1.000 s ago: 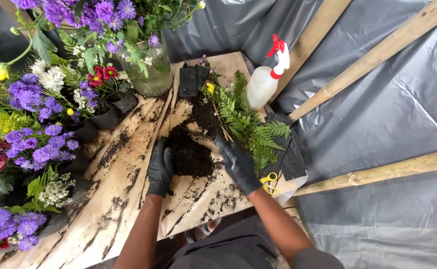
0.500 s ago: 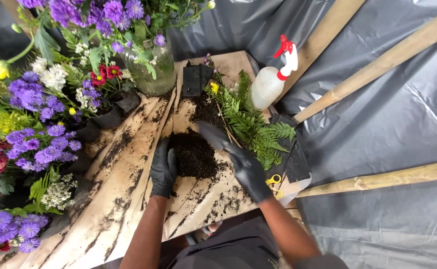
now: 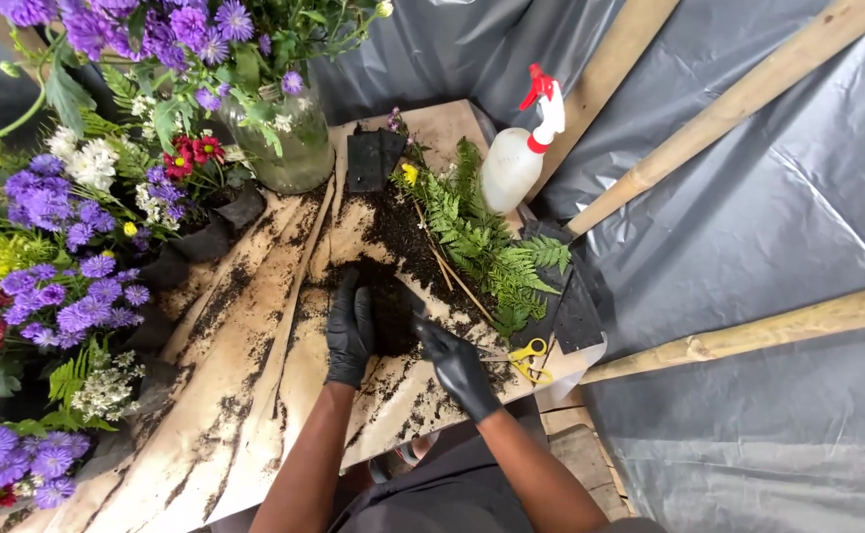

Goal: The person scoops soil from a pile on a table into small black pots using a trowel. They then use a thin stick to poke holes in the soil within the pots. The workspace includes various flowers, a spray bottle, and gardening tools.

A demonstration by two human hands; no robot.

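Two black-gloved hands close together, left hand [image 3: 350,331] upright, fingers straight, right hand [image 3: 455,363] cupped, forearms bare

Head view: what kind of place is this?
Probably a makeshift potting or flower-arranging spot: massed purple flowers, loose soil on a paper-covered table, a spray bottle, grey tarp around.

The wooden table [image 3: 255,385] carries a soil heap [image 3: 393,306] at centre, ferns [image 3: 482,242] at two o'clock, yellow scissors [image 3: 526,357] at four, a glass vase [image 3: 289,148] at eleven.

Grey plastic sheeting [image 3: 748,197] was spread around the table [image 3: 255,395]; wooden poles [image 3: 738,99] were laid at three o'clock.
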